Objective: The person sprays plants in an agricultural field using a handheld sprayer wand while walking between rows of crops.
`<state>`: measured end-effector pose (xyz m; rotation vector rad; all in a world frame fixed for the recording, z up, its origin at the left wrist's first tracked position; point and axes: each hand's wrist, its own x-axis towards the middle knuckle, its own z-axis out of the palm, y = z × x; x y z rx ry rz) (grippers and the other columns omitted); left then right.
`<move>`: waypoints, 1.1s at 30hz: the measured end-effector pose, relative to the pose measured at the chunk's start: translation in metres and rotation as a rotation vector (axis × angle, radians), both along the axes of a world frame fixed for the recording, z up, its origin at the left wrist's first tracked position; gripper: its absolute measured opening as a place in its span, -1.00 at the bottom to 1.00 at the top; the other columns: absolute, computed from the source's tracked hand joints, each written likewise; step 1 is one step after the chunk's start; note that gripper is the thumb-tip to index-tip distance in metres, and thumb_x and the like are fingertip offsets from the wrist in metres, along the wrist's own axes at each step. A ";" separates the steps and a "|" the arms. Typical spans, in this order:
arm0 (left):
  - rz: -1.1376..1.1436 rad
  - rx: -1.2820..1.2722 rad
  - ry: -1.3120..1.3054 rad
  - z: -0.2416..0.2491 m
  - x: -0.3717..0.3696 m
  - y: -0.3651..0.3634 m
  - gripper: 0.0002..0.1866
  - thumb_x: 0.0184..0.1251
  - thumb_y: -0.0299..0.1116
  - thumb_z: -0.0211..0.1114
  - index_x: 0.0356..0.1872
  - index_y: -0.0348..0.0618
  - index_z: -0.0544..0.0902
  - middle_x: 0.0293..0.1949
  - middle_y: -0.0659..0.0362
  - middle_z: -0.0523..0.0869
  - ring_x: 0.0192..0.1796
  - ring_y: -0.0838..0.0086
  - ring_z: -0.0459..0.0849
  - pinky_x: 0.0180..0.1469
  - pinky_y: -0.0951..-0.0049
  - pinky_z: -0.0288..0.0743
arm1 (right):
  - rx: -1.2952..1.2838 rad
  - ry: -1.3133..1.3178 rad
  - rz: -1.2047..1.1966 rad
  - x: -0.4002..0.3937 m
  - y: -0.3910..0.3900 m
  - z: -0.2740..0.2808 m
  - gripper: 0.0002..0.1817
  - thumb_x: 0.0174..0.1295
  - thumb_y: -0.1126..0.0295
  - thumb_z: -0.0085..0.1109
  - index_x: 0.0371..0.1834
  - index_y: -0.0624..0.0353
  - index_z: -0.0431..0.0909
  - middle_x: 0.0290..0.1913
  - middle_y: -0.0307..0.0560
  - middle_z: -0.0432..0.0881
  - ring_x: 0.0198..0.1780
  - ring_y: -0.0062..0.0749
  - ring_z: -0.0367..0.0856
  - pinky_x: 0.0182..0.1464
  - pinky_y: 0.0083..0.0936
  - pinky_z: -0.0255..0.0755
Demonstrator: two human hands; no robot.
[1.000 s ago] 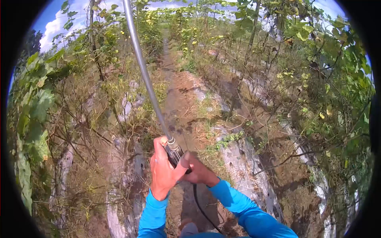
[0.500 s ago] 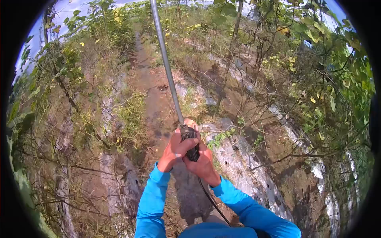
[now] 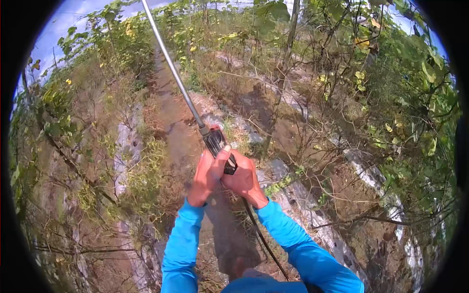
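A spray wand crosses the middle of the head view, its long metal tube (image 3: 173, 68) tilted up and to the left. Both my hands close on its black handle (image 3: 215, 144), which has a bit of red at its upper end. My left hand (image 3: 204, 177) grips from the left, its thumb laid across the handle. From the right, my right hand (image 3: 243, 179) wraps around the lower part; some of its fingers are hidden. Below the hands, a black hose (image 3: 260, 234) runs down beside my body. The tube's far tip is out of view.
A narrow dirt path (image 3: 178, 127) leads ahead between planted rows. Pale plastic mulch (image 3: 298, 195) covers beds on both sides. Upright stakes (image 3: 288, 49), dry vines and a bare branch (image 3: 371, 218) stand close on the right. Leafy climbers (image 3: 132, 53) grow at the far left.
The tube has swung left, so it leans more. The handle and both hands have shifted slightly left, and more of the handle's upper part shows above the fingers.
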<state>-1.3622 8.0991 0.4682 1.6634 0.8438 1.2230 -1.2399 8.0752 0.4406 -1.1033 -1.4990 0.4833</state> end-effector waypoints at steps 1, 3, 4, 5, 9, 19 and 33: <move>-0.005 0.018 0.021 0.013 0.004 0.024 -0.42 0.51 -0.12 0.12 0.39 -0.29 0.37 0.13 0.14 0.58 0.20 0.46 0.51 0.29 0.42 0.34 | -0.024 -0.028 0.000 0.007 0.021 0.012 -0.63 -0.03 0.39 0.39 -0.11 0.22 0.57 -0.35 0.13 0.68 -0.31 -0.06 0.73 -0.24 -0.28 0.54; -0.003 0.075 -0.024 0.038 0.018 0.068 -0.48 0.53 -0.15 0.11 0.33 -0.32 0.40 0.09 0.10 0.56 0.14 0.43 0.50 0.25 0.40 0.35 | -0.024 -0.037 0.014 0.021 0.071 0.037 -0.64 -0.04 0.39 0.39 -0.15 0.22 0.58 -0.35 0.14 0.68 -0.31 -0.04 0.73 -0.24 -0.27 0.54; 0.002 0.109 -0.090 0.050 0.024 0.084 -0.52 0.55 -0.17 0.10 0.28 -0.33 0.40 0.04 0.06 0.56 0.07 0.41 0.50 0.21 0.38 0.37 | -0.041 -0.047 0.015 0.026 0.090 0.050 -0.65 -0.06 0.40 0.39 -0.18 0.22 0.58 -0.35 0.15 0.68 -0.30 -0.02 0.72 -0.23 -0.26 0.54; 0.013 0.131 0.010 0.065 0.025 0.098 -0.44 0.56 -0.19 0.07 0.43 -0.32 0.28 0.11 0.08 0.54 0.14 0.40 0.49 0.29 0.38 0.32 | 0.110 -0.082 -0.020 0.032 0.106 0.062 -0.67 -0.08 0.35 0.38 -0.23 0.23 0.58 -0.39 0.15 0.68 -0.32 0.05 0.71 -0.24 -0.22 0.53; 0.086 0.275 -0.023 0.072 0.042 0.154 -0.31 0.53 -0.19 0.07 0.55 -0.26 0.09 0.27 0.02 0.47 0.28 0.36 0.44 0.35 0.37 0.26 | -0.020 -0.103 -0.041 0.047 0.169 0.093 -0.67 -0.04 0.27 0.32 -0.28 0.28 0.56 -0.41 0.18 0.67 -0.32 0.14 0.69 -0.28 -0.19 0.53; -0.009 0.365 0.043 0.112 0.058 0.257 -0.42 0.50 -0.13 0.08 0.38 -0.30 0.30 -0.17 0.00 0.61 -0.12 0.33 0.58 -0.02 0.22 0.44 | 0.024 -0.066 -0.200 0.060 0.262 0.119 -0.70 -0.01 0.25 0.31 -0.37 0.28 0.56 -0.40 0.21 0.66 -0.31 0.14 0.69 -0.26 -0.18 0.49; 0.094 0.475 0.323 0.125 0.008 0.440 -0.53 0.52 0.01 0.10 0.02 -0.29 0.43 -0.25 -0.23 0.66 -0.18 -0.14 0.63 -0.14 0.00 0.42 | 0.125 0.038 -0.029 0.022 0.473 0.116 -0.72 0.30 0.26 0.14 -0.31 0.32 0.57 -0.44 -0.07 0.64 -0.38 -0.49 0.50 -0.30 -0.33 0.42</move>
